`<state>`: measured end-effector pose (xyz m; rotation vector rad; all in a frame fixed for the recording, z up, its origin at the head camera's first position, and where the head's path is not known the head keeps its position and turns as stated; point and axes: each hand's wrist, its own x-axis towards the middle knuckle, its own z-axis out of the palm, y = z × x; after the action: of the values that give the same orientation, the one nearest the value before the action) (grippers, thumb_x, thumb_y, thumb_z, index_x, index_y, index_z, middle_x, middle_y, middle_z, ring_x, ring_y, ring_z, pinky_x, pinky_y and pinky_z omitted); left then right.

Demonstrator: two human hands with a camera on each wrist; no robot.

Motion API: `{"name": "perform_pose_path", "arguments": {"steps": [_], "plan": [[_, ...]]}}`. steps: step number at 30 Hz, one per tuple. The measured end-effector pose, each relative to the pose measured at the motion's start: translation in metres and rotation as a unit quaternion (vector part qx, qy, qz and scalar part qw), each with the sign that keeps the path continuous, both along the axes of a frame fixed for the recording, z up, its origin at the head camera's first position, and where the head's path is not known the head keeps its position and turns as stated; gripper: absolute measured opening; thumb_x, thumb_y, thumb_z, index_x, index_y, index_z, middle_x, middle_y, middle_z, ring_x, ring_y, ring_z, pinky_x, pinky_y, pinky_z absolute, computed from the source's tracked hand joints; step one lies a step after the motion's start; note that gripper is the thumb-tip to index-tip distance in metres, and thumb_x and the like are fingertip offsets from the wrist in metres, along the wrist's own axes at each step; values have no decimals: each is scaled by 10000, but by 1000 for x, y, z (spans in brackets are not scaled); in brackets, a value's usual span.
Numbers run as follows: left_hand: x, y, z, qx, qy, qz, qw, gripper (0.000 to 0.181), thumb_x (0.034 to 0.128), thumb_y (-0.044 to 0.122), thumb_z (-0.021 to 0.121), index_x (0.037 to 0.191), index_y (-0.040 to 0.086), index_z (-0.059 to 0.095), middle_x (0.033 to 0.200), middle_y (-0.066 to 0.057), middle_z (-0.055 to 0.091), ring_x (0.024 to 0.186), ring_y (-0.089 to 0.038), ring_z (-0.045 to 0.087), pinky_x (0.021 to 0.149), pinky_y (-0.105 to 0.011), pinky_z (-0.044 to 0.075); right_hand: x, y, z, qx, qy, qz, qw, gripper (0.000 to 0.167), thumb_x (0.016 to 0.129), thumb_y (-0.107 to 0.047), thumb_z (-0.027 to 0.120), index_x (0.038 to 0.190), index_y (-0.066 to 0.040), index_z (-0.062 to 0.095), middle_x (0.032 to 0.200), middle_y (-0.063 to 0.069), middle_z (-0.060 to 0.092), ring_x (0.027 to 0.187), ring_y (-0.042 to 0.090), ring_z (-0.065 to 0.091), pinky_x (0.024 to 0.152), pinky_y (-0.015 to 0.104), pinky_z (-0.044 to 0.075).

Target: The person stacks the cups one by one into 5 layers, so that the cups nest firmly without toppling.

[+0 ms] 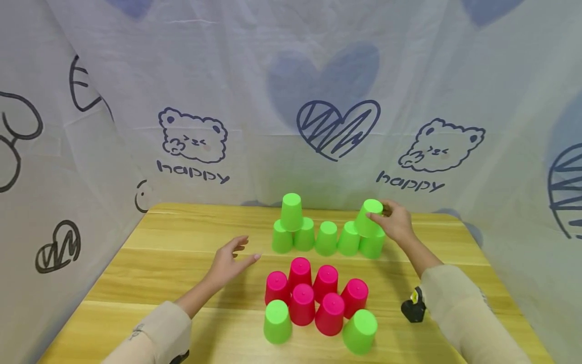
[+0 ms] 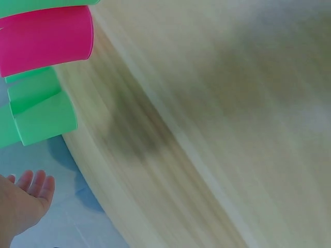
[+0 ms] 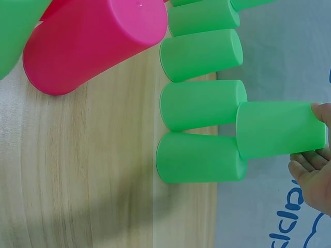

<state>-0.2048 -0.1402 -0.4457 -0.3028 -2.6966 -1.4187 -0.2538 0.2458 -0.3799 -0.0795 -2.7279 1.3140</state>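
Several upside-down green cups, among them the middle one (image 1: 326, 238), form a row at the back of the table. One green cup (image 1: 291, 212) stands on the row's two left cups. My right hand (image 1: 396, 221) grips another green cup (image 1: 368, 217) near its top, and its rim meets the two right cups of the row. In the right wrist view that cup (image 3: 279, 129) lies between the thumb and fingers of my right hand (image 3: 315, 175). My left hand (image 1: 229, 263), also in the left wrist view (image 2: 26, 204), is held empty left of the cups, fingers relaxed.
In front of the row stand several red cups (image 1: 302, 304), with a green cup (image 1: 277, 322) at their front left and another (image 1: 360, 331) at their front right. A small black object (image 1: 414, 306) lies by the right sleeve. A printed cloth (image 1: 263, 151) hangs behind the table (image 1: 173, 237).
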Motion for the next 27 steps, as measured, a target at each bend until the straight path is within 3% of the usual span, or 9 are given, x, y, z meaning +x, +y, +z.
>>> {"name": "perform_pose_path", "arguments": {"steps": [10,21,27], "plan": [[18,-8,-6,1,50,-12,10000,581,811,228,707,1283,-32,489,1246,-221,569,1114,-370,555,931,-485,475,0,-1,0,-59,-105,-88,9999,554,872,-164,616,1324,80,410,1315,297,470,1197,421,476,1010,459,433],[37,-7,-11,141,-112,-124,9998,558,808,221,711,1263,-30,508,1236,-206,579,1118,-358,555,933,-467,480,5,2,3,16,-55,-96,9999,596,871,-164,620,1345,94,369,1320,317,453,1215,440,450,1027,476,411],[46,-6,-15,262,-144,-159,9994,526,814,228,708,1246,-13,529,1232,-200,584,1111,-327,566,929,-451,487,15,3,9,-370,332,-420,9979,567,877,-158,621,1333,88,392,1349,276,450,1252,395,435,1076,434,371]]}}
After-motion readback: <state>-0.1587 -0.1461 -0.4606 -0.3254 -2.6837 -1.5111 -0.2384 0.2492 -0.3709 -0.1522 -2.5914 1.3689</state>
